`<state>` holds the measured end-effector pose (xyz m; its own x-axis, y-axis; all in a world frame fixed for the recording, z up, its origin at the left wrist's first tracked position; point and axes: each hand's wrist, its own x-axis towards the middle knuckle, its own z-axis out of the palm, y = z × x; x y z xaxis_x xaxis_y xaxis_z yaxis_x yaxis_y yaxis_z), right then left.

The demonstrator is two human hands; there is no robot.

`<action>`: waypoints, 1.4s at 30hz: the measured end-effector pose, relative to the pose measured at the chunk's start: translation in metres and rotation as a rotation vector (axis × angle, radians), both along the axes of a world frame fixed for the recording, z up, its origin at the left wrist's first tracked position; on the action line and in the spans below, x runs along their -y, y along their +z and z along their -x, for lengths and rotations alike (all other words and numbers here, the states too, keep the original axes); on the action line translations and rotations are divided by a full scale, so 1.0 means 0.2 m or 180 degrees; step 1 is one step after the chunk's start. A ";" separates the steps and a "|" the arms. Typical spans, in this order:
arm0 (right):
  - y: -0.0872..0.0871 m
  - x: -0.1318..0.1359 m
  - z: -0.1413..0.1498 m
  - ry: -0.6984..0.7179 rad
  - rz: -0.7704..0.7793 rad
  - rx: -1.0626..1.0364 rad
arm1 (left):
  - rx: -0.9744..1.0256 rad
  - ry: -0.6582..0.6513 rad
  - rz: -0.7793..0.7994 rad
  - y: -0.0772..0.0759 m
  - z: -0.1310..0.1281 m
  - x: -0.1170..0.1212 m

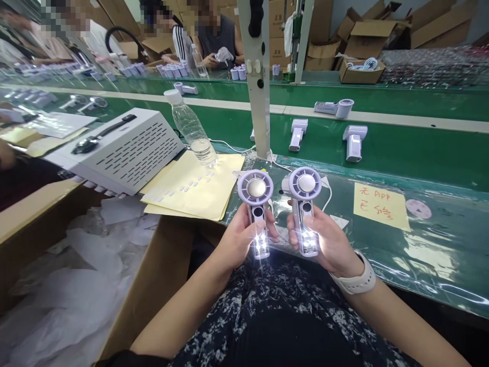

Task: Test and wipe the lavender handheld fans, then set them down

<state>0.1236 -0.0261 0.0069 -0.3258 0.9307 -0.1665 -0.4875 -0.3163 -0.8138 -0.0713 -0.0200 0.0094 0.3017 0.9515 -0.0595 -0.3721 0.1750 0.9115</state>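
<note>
Two lilac handheld fans are held upright side by side over the front edge of the bench, their round heads facing me. My left hand [244,234] is closed around the handle of one handheld fan [256,189], thumb on its front. Around the other handheld fan [305,184] my right hand [324,232] is wrapped, its thumb also on the handle's front. Bright white lights glow on the lower part of both handles. The two fans are apart from each other. A thin white cable [327,199] lies on the bench behind the right one.
More fans [354,143] lie on the green conveyor [405,148]. Left are a grey vented box [141,148], a tilted water bottle [193,127], yellow paper [183,176] and a carton [160,275] of plastic bags. A metal post [260,102] stands ahead; people work across the line.
</note>
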 end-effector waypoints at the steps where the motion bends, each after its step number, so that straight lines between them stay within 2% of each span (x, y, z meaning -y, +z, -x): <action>1: 0.00 0.00 0.00 -0.0010 0.0003 -0.0018 | -0.0079 0.0048 0.0024 0.00 0.00 0.00; 8: -0.03 -0.02 -0.01 0.0133 0.0039 -0.0366 | -0.0087 0.0413 0.0148 -0.01 -0.03 -0.02; 13: 0.01 0.00 0.00 -0.0229 0.0101 -0.0442 | 0.0246 0.0117 0.0178 0.01 -0.02 0.00; 17: 0.07 0.05 0.00 -0.0057 -0.0090 -0.0482 | 0.0368 -0.0093 0.0055 0.08 -0.01 0.06; 20: 0.10 0.06 -0.01 -0.0166 -0.0112 -0.0320 | 0.0332 -0.0086 -0.0037 0.15 0.00 0.09; 23: 0.11 0.04 -0.01 -0.0396 -0.0002 -0.0248 | 0.0215 0.0044 -0.0023 0.18 0.00 0.09; 25: 0.12 0.03 0.01 -0.0400 0.0129 -0.0414 | 0.0228 0.0068 0.0040 0.17 -0.02 0.07; 29: 0.17 0.01 0.05 0.0006 0.0278 -0.0837 | 0.0543 -0.0242 0.0318 0.15 -0.05 0.03; 36: 0.17 0.02 0.04 0.0307 0.0217 -0.0758 | 0.0849 -0.0285 0.0621 0.13 -0.06 0.00; 42: 0.13 0.01 -0.02 0.0082 0.0057 -0.0683 | 0.0689 -0.0400 0.0331 0.16 0.01 0.03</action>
